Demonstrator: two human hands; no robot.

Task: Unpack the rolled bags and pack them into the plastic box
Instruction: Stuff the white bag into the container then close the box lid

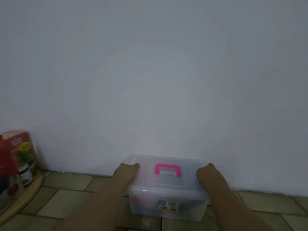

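A clear plastic box [166,205] with a shut lid and a pink handle [168,170] stands on the tiled floor against the white wall. My left hand [125,174] grips the box's left side at the lid, and my right hand [208,177] grips its right side. Through the blurred wall of the box I make out dark and pinkish shapes inside; I cannot tell what they are.
At the far left a round wooden tray [21,197] holds a red carton [15,152] and some jars [25,175]. The white wall [150,72] rises right behind the box. Tiled floor [66,205] spreads to both sides.
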